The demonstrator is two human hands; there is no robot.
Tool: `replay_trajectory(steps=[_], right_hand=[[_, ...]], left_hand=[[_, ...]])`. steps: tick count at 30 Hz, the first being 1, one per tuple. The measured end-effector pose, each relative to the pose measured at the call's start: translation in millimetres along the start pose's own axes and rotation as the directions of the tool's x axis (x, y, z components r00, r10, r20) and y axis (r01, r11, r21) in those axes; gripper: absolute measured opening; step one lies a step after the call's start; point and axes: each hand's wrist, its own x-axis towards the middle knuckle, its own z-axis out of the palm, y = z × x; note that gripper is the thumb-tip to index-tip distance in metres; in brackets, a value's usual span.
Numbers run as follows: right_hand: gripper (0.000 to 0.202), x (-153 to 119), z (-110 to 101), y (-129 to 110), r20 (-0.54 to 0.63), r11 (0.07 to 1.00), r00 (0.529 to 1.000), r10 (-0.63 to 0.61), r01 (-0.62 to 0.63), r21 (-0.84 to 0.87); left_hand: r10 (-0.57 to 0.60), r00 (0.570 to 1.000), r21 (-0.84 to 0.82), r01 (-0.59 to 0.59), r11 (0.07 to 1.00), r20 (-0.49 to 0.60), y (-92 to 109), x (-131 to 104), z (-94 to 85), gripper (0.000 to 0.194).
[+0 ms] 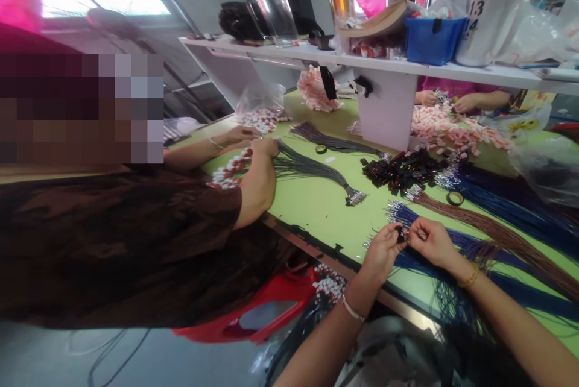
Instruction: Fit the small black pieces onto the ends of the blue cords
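Observation:
Over the front edge of the green table (316,203), my left hand (384,248) pinches a small black connector (400,234). My right hand (427,239) is closed at the connector's right side, its fingertips on a thin wire end. Blue wires (470,242) run beneath and beside my hands, with silvery tips toward the left. A brown wire bundle (479,224) lies behind my right hand. Beyond it a pile of black connectors (402,170) rests near the shelf support.
At the left, a person in a dark top (136,242) works beside grey wires (312,164). A shelf (316,56) holds a blue basket (435,40) and a white mug (488,19). Another person's hands are behind it. A red stool (271,296) stands below.

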Motion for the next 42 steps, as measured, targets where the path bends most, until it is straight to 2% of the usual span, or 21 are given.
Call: replay_trajectory(steps=[7, 17, 25, 31, 35, 36, 38, 39, 42], right_hand=[[0.007, -2.5, 0.4, -5.3, 0.031, 0.974, 0.991, -0.131, 0.134, -0.183], [0.006, -3.0, 3.3, 0.0, 0.103, 0.907, 0.962, -0.252, 0.272, -0.323], [0.008, -0.3, 1.1, 5.6, 0.098, 0.964, 0.975, -0.197, 0.211, -0.164], [0.012, -5.8, 7.9, 2.0, 0.062, 0.973, 0.982, -0.176, 0.183, -0.143], [0.017, 7.9, -7.6, 8.5, 0.11, 0.991, 0.987, -0.115, 0.121, -0.053], [0.02, 15.1, -14.7, 12.5, 0.094, 0.993, 0.992, -0.089, 0.097, -0.074], [0.021, 31.4, -28.0, 22.2, 0.008, 0.966, 1.0, -0.021, 0.023, -0.256], [0.019, 39.3, -33.0, 27.3, -0.034, 0.921, 0.999, 0.02, -0.032, -0.388], [0.018, 56.7, -37.5, 38.5, -0.026, 0.742, 0.994, 0.107, -0.098, -0.664]], left_hand=[[0.003, 1.0, 0.027, -0.003, 1.0, 0.001, -2.4, 3.7, -5.2, 0.032], [0.003, 1.0, 0.075, -0.002, 0.997, -0.024, -2.2, 2.2, -3.7, 0.037], [0.006, 0.999, 0.089, -0.001, 0.996, -0.054, -1.2, 3.7, 1.2, 0.035], [0.023, 0.995, 0.105, -0.013, 0.994, -0.097, -1.9, 1.4, 1.7, 0.039], [-0.001, 0.995, 0.127, 0.014, 0.992, -0.101, 0.9, -1.8, 5.3, 0.039], [0.001, 0.995, 0.132, 0.012, 0.991, -0.098, 1.4, -2.3, 7.2, 0.039], [0.012, 0.996, 0.135, -0.001, 0.991, -0.083, 1.5, -2.3, 11.7, 0.038], [0.017, 0.997, 0.134, -0.007, 0.991, -0.073, 0.9, -1.7, 13.8, 0.037], [0.014, 0.998, 0.137, -0.005, 0.99, -0.063, -2.9, 2.9, 17.5, 0.036]])
